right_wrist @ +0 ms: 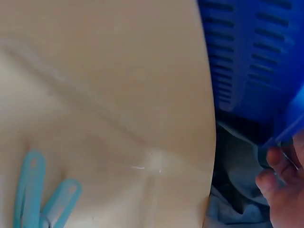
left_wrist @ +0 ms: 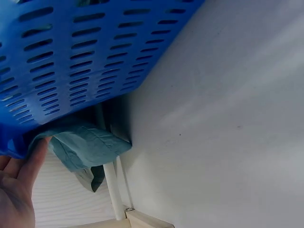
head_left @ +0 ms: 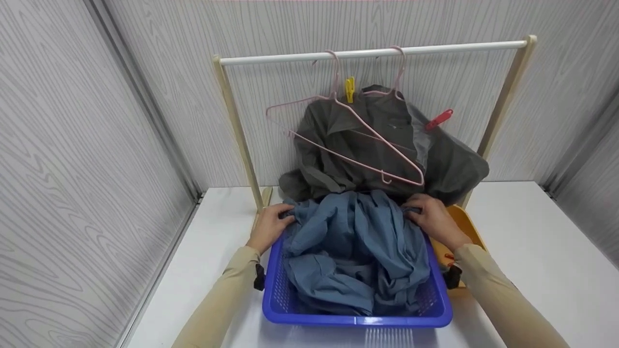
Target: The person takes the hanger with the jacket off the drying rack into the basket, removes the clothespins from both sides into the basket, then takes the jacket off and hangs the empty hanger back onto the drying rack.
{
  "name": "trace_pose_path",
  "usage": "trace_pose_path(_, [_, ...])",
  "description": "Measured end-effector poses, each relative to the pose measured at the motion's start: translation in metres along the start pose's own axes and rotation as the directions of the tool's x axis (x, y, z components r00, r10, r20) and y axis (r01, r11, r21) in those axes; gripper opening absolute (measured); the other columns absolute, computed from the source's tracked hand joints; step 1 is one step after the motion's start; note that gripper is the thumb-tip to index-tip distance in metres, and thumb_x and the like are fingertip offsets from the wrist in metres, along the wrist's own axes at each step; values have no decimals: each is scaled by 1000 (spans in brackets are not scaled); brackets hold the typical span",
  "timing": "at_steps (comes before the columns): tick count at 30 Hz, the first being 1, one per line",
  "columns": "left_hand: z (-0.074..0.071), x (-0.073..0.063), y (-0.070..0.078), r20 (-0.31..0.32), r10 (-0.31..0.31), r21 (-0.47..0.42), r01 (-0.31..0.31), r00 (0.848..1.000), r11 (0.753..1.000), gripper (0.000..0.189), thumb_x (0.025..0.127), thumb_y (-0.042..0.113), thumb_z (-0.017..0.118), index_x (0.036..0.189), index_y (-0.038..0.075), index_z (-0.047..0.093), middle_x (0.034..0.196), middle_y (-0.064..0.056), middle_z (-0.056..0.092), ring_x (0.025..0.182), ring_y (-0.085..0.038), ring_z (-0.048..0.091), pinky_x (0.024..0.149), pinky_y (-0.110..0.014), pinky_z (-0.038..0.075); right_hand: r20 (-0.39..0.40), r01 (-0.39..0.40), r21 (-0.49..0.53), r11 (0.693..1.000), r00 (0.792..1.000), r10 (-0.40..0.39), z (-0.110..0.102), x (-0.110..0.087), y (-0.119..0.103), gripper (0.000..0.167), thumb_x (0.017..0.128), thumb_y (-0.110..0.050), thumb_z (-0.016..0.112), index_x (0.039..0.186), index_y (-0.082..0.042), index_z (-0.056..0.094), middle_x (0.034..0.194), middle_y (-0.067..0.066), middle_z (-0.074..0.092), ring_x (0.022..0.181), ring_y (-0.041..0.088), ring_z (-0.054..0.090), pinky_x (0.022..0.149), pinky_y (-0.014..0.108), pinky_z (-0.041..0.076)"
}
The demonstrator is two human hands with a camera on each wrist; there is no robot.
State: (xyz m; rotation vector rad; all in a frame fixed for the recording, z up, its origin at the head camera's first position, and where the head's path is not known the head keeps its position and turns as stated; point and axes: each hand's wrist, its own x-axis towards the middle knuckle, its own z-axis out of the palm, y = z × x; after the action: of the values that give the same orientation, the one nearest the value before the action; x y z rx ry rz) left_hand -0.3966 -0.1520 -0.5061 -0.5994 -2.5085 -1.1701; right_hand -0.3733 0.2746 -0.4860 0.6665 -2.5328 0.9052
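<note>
I watch over the feed as a person in tan sleeves grips a blue garment [head_left: 350, 224] at two far corners, the cloth heaped in a blue basket [head_left: 358, 320] on a white table [head_left: 532, 261]. The left hand [head_left: 272, 225] pinches the edge between thumb and fingers at the basket's far left corner; the right hand [head_left: 436, 221] has its fingers curled on the cloth at the far right. From the left wrist I see part of the garment draped past the basket's far end. Behind, a dark garment [head_left: 382, 121] hangs on the rack [head_left: 290, 58], a yellow clothespin [head_left: 350, 90] and a red clothespin [head_left: 439, 120] on it, with a bare pink hanger [head_left: 378, 134] in front. An orange bin [head_left: 466, 224] sits just beside the basket on the right; my right-wrist view shows a light-blue clothespin [right_wrist: 32, 190] inside it.
</note>
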Motion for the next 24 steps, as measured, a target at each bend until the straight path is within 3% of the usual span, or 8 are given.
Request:
trace_pose_path(6, [3,-2,0,-53,19,-11,-20,998,1000,19,83,4,75,101,10,77,100,-1,72,96,-19,66,87,-37,50,-38,-38,-18,999,999,37,-5,-3,-6,16,88,2,68,94,-9,77,95,4,70,88,22,65,81,43,52])
trace_pose_path(13, [6,-2,1,-113,88,3,-89,990,996,16,82,0,74,93,11,77,93,1,71,91,-15,66,83,-35,51,-80,-121,129,984,988,131,-22,-16,-30,14,90,-3,68,97,-11,77,97,0,70,88,15,62,78,19,47])
trace_pose_path(20, [5,-3,-1,-144,95,-18,-99,985,995,15,83,-2,73,93,9,77,93,0,71,89,-15,67,81,-35,52,-110,-157,372,915,971,212,-28,-48,-63,14,90,-1,69,100,-7,75,97,6,71,85,13,63,76,20,51])
trace_pose_path(24, [5,-4,-3,-162,102,-16,-106,982,994,16,82,-4,72,92,8,76,93,-1,71,90,-15,66,81,-35,52,-78,-168,435,885,972,223,-19,-72,-68,14,89,0,71,100,-6,75,98,7,71,83,15,64,73,22,52])
